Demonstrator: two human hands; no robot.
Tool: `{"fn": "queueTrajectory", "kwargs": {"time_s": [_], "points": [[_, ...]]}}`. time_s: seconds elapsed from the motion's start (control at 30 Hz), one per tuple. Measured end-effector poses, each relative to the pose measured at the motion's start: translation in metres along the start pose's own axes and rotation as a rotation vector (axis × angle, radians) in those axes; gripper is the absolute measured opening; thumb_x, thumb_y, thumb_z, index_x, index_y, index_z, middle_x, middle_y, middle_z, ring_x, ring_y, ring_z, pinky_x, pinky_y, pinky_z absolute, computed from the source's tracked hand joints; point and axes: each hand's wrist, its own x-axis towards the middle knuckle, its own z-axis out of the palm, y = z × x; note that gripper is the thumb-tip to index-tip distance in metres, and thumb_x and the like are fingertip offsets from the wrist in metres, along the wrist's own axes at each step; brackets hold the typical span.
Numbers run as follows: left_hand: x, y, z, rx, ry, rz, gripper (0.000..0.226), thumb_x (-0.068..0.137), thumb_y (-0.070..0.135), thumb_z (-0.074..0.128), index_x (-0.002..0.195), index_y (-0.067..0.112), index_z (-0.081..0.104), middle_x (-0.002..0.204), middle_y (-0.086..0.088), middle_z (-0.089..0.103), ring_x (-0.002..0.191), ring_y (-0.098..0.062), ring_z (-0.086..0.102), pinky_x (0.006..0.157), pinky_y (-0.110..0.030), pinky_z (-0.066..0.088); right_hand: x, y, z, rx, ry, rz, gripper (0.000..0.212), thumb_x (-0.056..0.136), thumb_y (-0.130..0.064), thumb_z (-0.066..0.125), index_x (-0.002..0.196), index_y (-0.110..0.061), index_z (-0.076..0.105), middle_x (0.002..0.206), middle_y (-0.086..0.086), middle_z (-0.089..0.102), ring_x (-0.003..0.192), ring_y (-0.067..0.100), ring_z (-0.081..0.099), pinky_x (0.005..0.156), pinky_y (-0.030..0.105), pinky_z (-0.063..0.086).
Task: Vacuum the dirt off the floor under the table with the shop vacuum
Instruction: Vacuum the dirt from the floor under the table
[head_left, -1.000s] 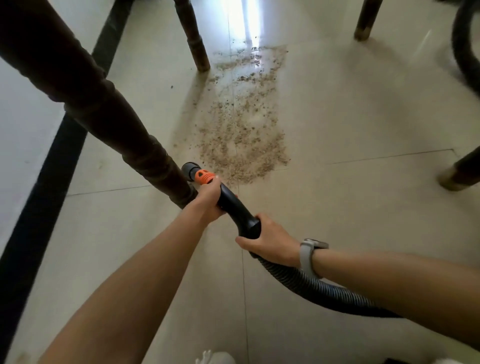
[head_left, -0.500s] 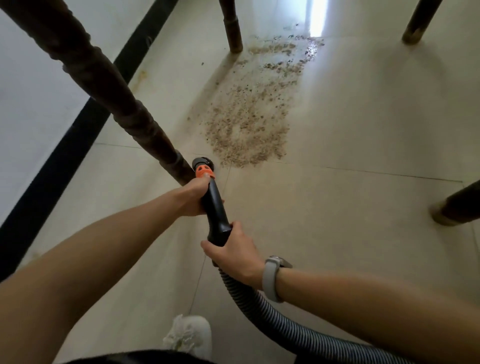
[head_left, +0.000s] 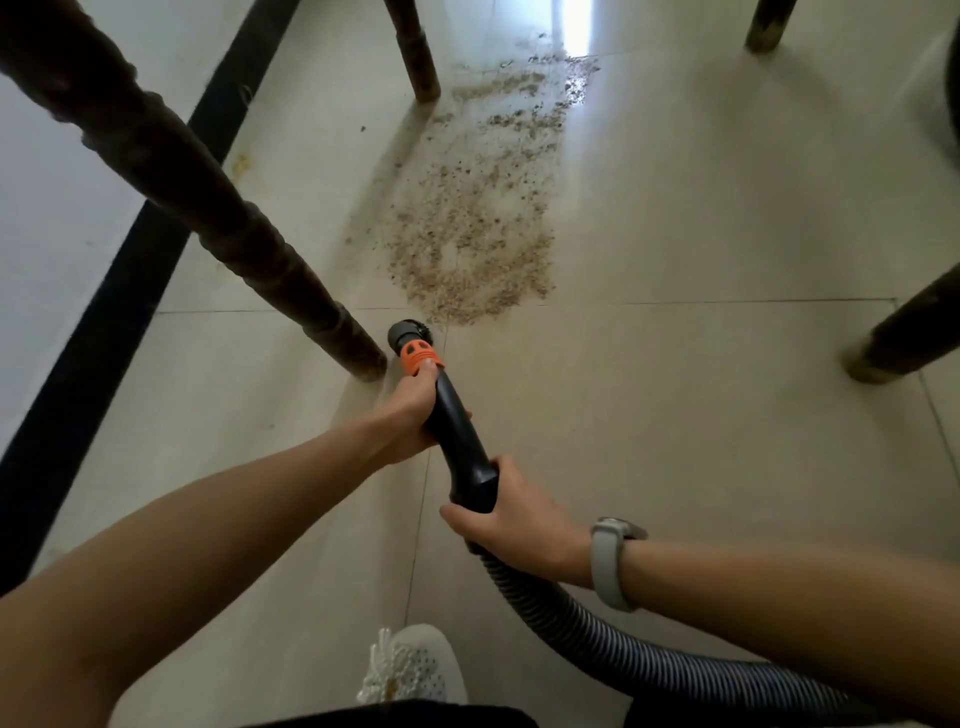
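A patch of brown dirt (head_left: 478, 208) is spread over the pale tiled floor between the table legs. Both hands hold the black vacuum handle (head_left: 460, 431), whose orange collar (head_left: 418, 358) leads to a dark round nozzle (head_left: 408, 332). The nozzle sits at the near edge of the dirt, beside the foot of the nearest leg. My left hand (head_left: 410, 410) grips the handle just below the orange collar. My right hand (head_left: 519, 525), with a grey watch on its wrist, grips the handle's lower end where the ribbed hose (head_left: 597, 639) begins and runs off to the lower right.
Dark wooden table legs stand around the dirt: one close at left (head_left: 249, 249), one at the back (head_left: 415, 52), one far right back (head_left: 769, 26), one at right (head_left: 904, 338). A black floor stripe (head_left: 119, 291) runs along the left. My white shoe (head_left: 410, 670) is at the bottom.
The view has shifted and drawn nearer to the floor. The nozzle stays at the near edge of the dirt, and both hands keep their grip on the handle.
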Motion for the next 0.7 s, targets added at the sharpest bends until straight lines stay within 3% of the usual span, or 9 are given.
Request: {"fn": "queueTrajectory", "kwargs": {"time_s": [0.13,0.23,0.37,0.43,0.5,0.63,0.7], "points": [[0.004,0.009,0.004,0.011,-0.016,0.032,0.06,0.101,0.041,0.032,0.148,0.008,0.013,0.137,-0.024,0.043,0.118,-0.037,0.053,0.081,-0.041,0.045,0.013,-0.007,-0.009,0.003,-0.007,-0.016,0.043,0.085,-0.039,0.066,0.114,-0.019,0.04,0.088,-0.003,0.063,0.067,0.004,0.062,0.053,0.014,0.046],[0.005,0.012,0.004,-0.005,-0.034,0.02,0.058,0.102,0.039,0.032,0.147,0.007,0.015,0.131,-0.023,0.047,0.116,-0.037,0.054,0.08,-0.04,0.044,0.012,-0.008,-0.007,-0.006,0.027,-0.006,0.043,0.085,-0.039,0.065,0.113,-0.019,0.04,0.088,-0.003,0.062,0.068,0.004,0.062,0.054,0.015,0.048],[0.009,0.002,0.002,-0.006,-0.068,-0.006,0.057,0.1,0.043,0.036,0.143,0.008,0.021,0.092,-0.016,0.051,0.081,-0.029,0.058,0.08,-0.042,0.046,0.001,-0.002,0.003,-0.046,0.104,0.008,0.043,0.084,-0.042,0.064,0.112,-0.021,0.039,0.09,0.0,0.065,0.072,0.011,0.067,0.061,0.022,0.053],[0.014,0.001,0.001,-0.014,-0.071,-0.005,0.057,0.099,0.043,0.037,0.142,0.008,0.022,0.089,-0.016,0.049,0.074,-0.028,0.056,0.08,-0.042,0.047,0.003,-0.003,0.004,-0.06,0.118,0.009,0.044,0.083,-0.043,0.064,0.112,-0.021,0.038,0.091,0.001,0.065,0.075,0.014,0.068,0.065,0.027,0.056],[0.017,0.006,0.001,-0.024,-0.069,0.006,0.057,0.1,0.042,0.037,0.143,0.008,0.021,0.096,-0.018,0.051,0.079,-0.029,0.058,0.08,-0.041,0.046,0.01,-0.006,0.001,-0.065,0.11,0.003,0.045,0.083,-0.042,0.064,0.112,-0.02,0.038,0.092,0.004,0.065,0.076,0.017,0.068,0.071,0.033,0.058],[0.021,0.014,0.002,-0.063,-0.05,0.003,0.057,0.1,0.04,0.037,0.145,0.008,0.02,0.133,-0.023,0.046,0.113,-0.036,0.056,0.08,-0.041,0.047,0.016,-0.014,-0.003,-0.07,0.106,-0.003,0.045,0.084,-0.042,0.064,0.113,-0.018,0.039,0.091,0.004,0.066,0.078,0.018,0.069,0.073,0.034,0.058],[0.02,0.014,0.002,-0.067,-0.062,-0.008,0.057,0.1,0.04,0.038,0.144,0.008,0.021,0.131,-0.023,0.047,0.109,-0.036,0.058,0.079,-0.041,0.047,0.014,-0.013,-0.003,-0.054,0.1,0.011,0.044,0.083,-0.042,0.064,0.112,-0.02,0.038,0.089,0.002,0.066,0.076,0.017,0.068,0.069,0.031,0.058]]}}
